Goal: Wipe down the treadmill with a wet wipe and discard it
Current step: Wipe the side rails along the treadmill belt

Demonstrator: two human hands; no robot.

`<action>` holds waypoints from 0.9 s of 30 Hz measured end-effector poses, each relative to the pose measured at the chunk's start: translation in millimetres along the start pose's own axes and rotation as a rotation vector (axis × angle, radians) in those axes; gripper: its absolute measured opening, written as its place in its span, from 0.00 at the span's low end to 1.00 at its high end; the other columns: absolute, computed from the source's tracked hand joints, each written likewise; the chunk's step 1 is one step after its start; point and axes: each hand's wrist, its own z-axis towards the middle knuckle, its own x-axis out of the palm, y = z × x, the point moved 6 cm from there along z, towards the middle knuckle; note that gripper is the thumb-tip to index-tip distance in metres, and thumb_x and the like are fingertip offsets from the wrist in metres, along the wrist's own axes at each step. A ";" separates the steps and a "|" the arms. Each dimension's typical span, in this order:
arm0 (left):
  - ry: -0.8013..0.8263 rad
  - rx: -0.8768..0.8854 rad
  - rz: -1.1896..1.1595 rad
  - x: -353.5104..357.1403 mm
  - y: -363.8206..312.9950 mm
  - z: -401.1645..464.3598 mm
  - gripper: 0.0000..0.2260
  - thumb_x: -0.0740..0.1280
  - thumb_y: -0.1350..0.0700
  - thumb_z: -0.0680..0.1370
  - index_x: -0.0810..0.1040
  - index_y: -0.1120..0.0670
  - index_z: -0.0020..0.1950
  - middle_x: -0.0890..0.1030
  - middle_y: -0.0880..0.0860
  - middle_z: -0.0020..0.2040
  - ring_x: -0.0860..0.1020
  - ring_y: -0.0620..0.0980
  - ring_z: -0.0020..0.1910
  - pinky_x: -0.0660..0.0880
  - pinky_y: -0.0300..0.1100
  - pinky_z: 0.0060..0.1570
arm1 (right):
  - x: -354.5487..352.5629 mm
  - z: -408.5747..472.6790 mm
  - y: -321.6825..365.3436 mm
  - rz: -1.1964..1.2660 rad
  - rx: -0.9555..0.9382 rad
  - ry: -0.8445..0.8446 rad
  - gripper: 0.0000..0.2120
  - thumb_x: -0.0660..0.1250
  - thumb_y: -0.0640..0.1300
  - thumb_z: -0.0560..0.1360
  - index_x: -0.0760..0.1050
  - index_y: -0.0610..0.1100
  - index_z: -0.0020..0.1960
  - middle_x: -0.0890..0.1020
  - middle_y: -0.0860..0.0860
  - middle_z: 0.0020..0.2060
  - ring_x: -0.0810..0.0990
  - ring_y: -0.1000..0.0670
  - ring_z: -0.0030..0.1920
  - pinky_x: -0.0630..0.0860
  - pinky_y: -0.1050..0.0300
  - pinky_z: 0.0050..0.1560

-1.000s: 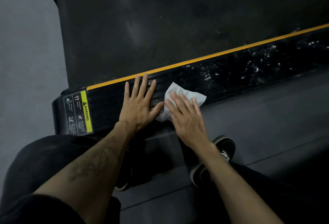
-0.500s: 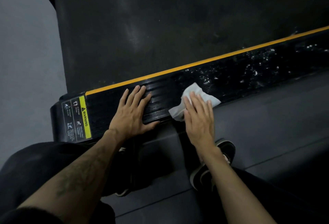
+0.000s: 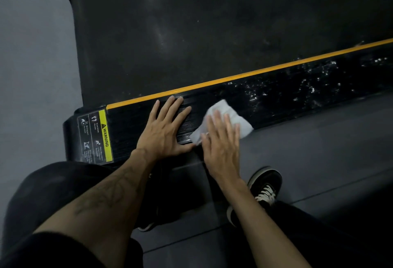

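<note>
The treadmill's black ribbed side rail (image 3: 287, 97) runs diagonally, edged by an orange stripe (image 3: 244, 75), with the dark running belt (image 3: 191, 33) beyond it. A white wet wipe (image 3: 228, 114) lies flat on the rail. My right hand (image 3: 221, 140) presses on the wipe with straight fingers, covering its near half. My left hand (image 3: 164, 131) rests flat on the rail just left of the wipe, fingers spread. Wet streaks glisten on the rail to the right.
A yellow-and-black warning label (image 3: 95, 138) sits on the rail's rear end cap. Grey floor (image 3: 32, 65) lies to the left, dark floor mats (image 3: 319, 150) to the right. My black shoe (image 3: 265, 184) and dark trouser legs fill the bottom.
My right hand slid the wipe rightward along the rail from beside the left hand, then slightly back. The left hand stayed flat on the rail.
</note>
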 end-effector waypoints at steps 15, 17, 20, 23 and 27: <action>-0.012 0.010 -0.040 -1.7 -0.5 0.1 0.47 0.57 0.23 0.74 0.59 0.52 0.83 0.52 0.57 0.85 0.46 0.55 0.84 0.46 0.62 0.81 | -12.6 26.1 -36.8 -0.111 -0.201 0.044 0.23 0.53 0.50 0.85 0.68 0.49 0.79 0.66 0.51 0.79 0.63 0.48 0.79 0.54 0.45 0.80; -0.011 0.008 -0.035 -1.6 -0.6 0.1 0.47 0.57 0.23 0.74 0.59 0.52 0.84 0.52 0.56 0.85 0.46 0.55 0.84 0.45 0.61 0.81 | -18.7 33.7 -51.1 -0.102 -0.048 -0.001 0.23 0.53 0.50 0.85 0.68 0.48 0.78 0.67 0.49 0.79 0.63 0.47 0.80 0.54 0.43 0.80; -0.039 0.011 -0.043 -1.2 -0.9 -0.2 0.47 0.58 0.23 0.74 0.60 0.53 0.83 0.53 0.57 0.84 0.47 0.56 0.84 0.48 0.62 0.80 | -14.8 29.2 -28.9 -0.055 0.105 -0.055 0.24 0.52 0.50 0.86 0.67 0.45 0.79 0.65 0.47 0.80 0.61 0.45 0.80 0.53 0.41 0.81; -0.050 0.027 -0.067 0.3 0.3 -0.6 0.46 0.59 0.25 0.74 0.61 0.54 0.83 0.54 0.57 0.84 0.48 0.56 0.84 0.49 0.63 0.80 | 0.1 17.2 1.6 -0.058 -0.156 0.044 0.25 0.54 0.50 0.85 0.65 0.45 0.80 0.63 0.48 0.81 0.60 0.45 0.81 0.54 0.42 0.81; -0.047 0.015 -0.055 -0.4 -0.3 -0.2 0.47 0.57 0.23 0.74 0.60 0.53 0.83 0.53 0.57 0.84 0.48 0.55 0.84 0.48 0.62 0.81 | -7.8 31.3 -29.3 -0.115 -0.176 0.063 0.24 0.53 0.51 0.85 0.66 0.50 0.80 0.64 0.51 0.80 0.61 0.48 0.80 0.56 0.42 0.79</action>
